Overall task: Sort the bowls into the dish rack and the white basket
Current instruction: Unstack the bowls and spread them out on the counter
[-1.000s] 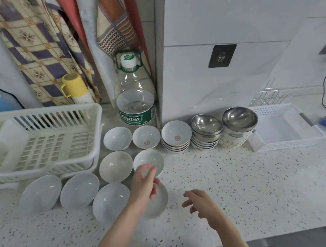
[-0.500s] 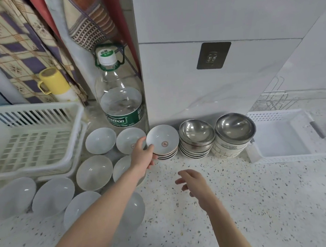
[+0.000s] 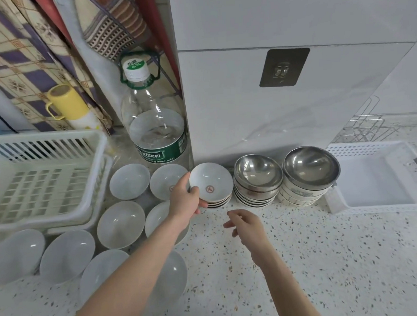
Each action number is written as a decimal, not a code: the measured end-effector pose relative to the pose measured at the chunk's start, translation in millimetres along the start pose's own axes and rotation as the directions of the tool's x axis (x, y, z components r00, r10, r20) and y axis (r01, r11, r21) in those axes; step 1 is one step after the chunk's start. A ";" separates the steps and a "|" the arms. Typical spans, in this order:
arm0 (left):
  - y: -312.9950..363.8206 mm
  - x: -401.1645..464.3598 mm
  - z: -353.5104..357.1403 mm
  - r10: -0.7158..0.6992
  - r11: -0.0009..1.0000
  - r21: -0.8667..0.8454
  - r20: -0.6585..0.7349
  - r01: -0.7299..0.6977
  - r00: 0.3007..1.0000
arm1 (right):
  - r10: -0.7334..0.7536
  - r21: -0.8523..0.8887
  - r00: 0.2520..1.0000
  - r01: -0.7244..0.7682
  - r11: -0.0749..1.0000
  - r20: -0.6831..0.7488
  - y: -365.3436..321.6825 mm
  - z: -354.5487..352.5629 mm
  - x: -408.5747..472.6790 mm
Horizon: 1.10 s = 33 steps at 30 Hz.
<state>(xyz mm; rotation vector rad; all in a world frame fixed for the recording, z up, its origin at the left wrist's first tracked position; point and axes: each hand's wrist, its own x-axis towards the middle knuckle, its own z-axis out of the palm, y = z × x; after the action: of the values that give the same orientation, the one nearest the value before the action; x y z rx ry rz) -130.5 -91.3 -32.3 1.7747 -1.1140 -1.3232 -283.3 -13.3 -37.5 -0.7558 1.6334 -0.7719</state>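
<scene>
Now gripping the small dish [image 3: 211,182]: left hand [image 3: 184,200]; right [image 3: 249,225] loose.

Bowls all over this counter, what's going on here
A person is sorting bowls. Their left hand grips the top small white dish of a short stack by its rim. The right hand hovers open over the counter, holding nothing. The dish rack on the left and the white basket on the right hold no bowls. Plain white bowls sit on the counter beside the rack, and two stacks topped by steel bowls wait beside the basket.
</scene>
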 end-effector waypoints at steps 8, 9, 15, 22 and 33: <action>-2.8 -21.8 -24.0 0.025 0.978 -0.204 -0.074 -0.040 0.997 | -0.102 -0.031 0.973 0.097 0.995 -0.206 -3.5 15.7 9.2; -4.9 -26.8 -29.3 0.020 0.973 -0.229 -0.087 -0.040 0.996 | -0.134 -0.062 0.967 0.123 0.990 -0.217 -4.7 19.0 10.1; -23.8 -53.3 -66.9 -0.047 0.954 -0.301 -0.189 -0.013 0.981 | -0.182 -0.096 0.947 0.162 0.982 -0.263 -9.8 41.8 20.1; -47.9 -72.1 -96.3 -0.080 0.941 -0.339 -0.261 -0.014 0.962 | -0.196 -0.047 0.902 0.193 0.980 -0.385 -16.6 63.0 26.6; -54.0 -88.5 -110.9 -0.098 0.916 -0.399 -0.305 -0.034 0.947 | -0.126 0.089 0.892 0.182 0.979 -0.433 -19.2 74.8 27.2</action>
<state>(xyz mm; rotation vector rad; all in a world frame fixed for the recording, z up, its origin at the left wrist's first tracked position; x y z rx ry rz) -22.1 13.1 -12.4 1.6257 -0.5851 -1.1303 -213.0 -53.6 -49.5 -0.6599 1.9036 -1.2123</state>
